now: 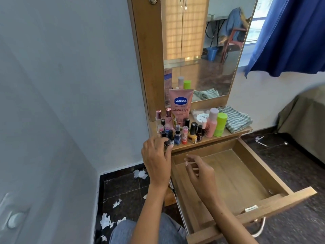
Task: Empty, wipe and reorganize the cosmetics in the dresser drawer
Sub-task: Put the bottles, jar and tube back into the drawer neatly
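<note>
The wooden dresser drawer [263, 166] is pulled out with nothing inside it. Several cosmetics stand on the dresser shelf [207, 140]: a pink Vaseline tube [181, 106], a pink bottle [212, 122], a green bottle [220, 124], a yellow nail polish [193, 133] and small dark bottles. My left hand [156, 157] is at the shelf's left front corner, fingers and thumb pinching a small dark nail polish bottle [167, 141]. My right hand [198, 171] hovers over the drawer's back left part, fingers loosely curled, holding nothing.
A striped green cloth [236, 118] lies folded at the shelf's right end. A mirror [202, 46] rises behind the shelf. Torn white paper scraps [107, 221] litter the dark floor on the left. A blue curtain [290, 36] hangs at upper right; a bed [306, 118] stands right.
</note>
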### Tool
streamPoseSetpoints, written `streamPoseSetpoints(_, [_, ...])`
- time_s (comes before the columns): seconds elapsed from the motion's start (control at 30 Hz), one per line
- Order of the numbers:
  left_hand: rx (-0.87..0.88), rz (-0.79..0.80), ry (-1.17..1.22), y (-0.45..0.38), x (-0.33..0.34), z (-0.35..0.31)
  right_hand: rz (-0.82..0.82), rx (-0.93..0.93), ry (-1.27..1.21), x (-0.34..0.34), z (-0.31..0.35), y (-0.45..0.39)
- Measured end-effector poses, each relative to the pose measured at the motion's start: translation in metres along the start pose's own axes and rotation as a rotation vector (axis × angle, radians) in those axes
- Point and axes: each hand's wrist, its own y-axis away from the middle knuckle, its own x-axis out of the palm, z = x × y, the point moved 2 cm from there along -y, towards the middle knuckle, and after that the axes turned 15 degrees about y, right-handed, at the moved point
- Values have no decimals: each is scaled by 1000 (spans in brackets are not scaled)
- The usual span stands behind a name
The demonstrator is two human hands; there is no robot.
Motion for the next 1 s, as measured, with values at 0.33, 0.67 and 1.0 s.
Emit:
streamPoseSetpoints(0.33, [77,136,236,40,-15,-28,32,-96,-5,2,3,0])
streamPoseSetpoints(0.67, [-120,178,362,41,-19,-17,182,160,123,10,-18,0])
streamPoseSetpoints(1.0, [-165,71,240,39,-23,2,548,226,470,40,-32,-21])
